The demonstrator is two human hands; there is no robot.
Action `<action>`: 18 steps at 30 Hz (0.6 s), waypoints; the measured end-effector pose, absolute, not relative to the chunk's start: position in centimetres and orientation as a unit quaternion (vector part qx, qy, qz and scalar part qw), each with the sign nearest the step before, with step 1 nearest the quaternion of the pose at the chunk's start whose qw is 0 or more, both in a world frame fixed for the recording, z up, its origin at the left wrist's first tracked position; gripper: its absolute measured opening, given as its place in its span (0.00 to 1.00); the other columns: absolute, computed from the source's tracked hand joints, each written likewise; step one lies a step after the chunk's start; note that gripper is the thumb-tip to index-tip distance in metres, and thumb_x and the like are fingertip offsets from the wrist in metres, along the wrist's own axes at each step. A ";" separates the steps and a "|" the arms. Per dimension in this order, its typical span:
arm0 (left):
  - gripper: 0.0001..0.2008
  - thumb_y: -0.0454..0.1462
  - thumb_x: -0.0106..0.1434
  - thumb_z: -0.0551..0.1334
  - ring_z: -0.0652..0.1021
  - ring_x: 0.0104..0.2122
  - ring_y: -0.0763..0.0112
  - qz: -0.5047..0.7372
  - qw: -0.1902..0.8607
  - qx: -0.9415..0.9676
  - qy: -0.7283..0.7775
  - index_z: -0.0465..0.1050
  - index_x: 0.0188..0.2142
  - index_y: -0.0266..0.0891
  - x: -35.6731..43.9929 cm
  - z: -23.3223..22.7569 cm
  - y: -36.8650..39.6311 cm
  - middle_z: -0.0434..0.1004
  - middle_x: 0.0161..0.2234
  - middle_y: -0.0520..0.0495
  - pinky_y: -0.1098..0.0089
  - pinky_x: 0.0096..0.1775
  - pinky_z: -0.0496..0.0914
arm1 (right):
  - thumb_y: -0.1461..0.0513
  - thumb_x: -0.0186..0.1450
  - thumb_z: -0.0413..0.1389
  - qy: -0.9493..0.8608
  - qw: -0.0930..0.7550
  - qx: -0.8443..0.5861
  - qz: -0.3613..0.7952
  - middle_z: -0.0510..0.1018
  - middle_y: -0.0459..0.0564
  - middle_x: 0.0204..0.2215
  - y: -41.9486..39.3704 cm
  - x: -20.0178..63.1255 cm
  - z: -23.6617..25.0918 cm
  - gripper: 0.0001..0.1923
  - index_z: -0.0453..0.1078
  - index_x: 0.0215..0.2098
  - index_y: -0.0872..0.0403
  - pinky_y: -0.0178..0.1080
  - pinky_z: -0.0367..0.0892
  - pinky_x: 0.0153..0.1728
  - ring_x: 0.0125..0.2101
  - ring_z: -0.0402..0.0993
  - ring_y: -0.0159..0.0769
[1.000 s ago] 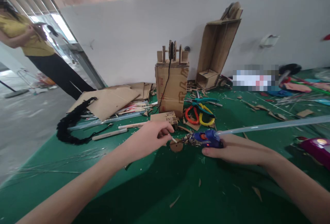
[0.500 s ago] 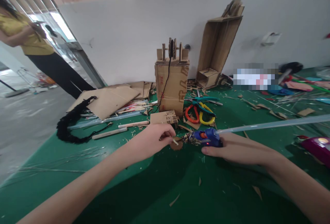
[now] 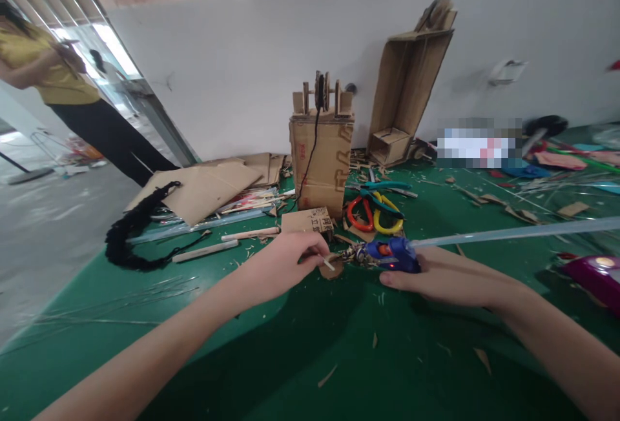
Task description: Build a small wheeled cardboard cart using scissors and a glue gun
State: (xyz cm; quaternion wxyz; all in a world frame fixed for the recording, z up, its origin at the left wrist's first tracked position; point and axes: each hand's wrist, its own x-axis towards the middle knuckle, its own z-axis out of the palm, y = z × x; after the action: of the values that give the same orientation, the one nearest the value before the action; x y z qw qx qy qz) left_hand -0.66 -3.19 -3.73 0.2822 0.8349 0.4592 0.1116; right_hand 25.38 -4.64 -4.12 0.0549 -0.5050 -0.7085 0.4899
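Observation:
My left hand (image 3: 300, 259) is closed in a pinch on a short thin wooden stick (image 3: 329, 265), which stands out over a small round cardboard disc (image 3: 332, 271). My right hand (image 3: 431, 272) is wrapped round a blue glue gun (image 3: 394, 254), whose tip, crusted with scraps, points left close to the disc. A long clear glue stick (image 3: 508, 234) runs out of the gun's back to the right. Just behind my left hand lies a small cardboard box (image 3: 305, 221). A tall cardboard box (image 3: 320, 163) with a pulley wheel and black string on top stands behind that.
Scissors (image 3: 359, 214) and teal-handled pliers (image 3: 387, 186) lie behind the glue gun. Cardboard sheets (image 3: 208, 182) and black yarn (image 3: 121, 240) are at left. An open cardboard frame (image 3: 407, 85) leans on the wall. A person (image 3: 62, 79) stands at far left.
The glue gun has shifted slightly right, and its tip has drawn back a little from the stick and disc. My left hand keeps its pinch in nearly the same place.

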 end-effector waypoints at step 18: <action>0.09 0.36 0.63 0.52 0.75 0.35 0.69 0.125 0.274 0.845 0.441 0.71 0.37 0.43 -0.6 -3.9 -3.3 0.76 0.37 0.51 0.70 0.36 0.67 | 0.44 0.61 0.50 -0.725 0.051 -0.513 0.457 0.76 0.46 0.36 -4.7 25.2 -4.0 0.23 0.69 0.47 0.48 0.39 0.65 0.34 0.36 0.71 0.41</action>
State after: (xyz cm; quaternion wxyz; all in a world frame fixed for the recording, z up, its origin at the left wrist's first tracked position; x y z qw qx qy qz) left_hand -0.59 -3.28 -3.89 0.2742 0.8452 0.4414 0.1247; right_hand 25.24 -4.69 -4.03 0.0511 -0.5131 -0.7246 0.4573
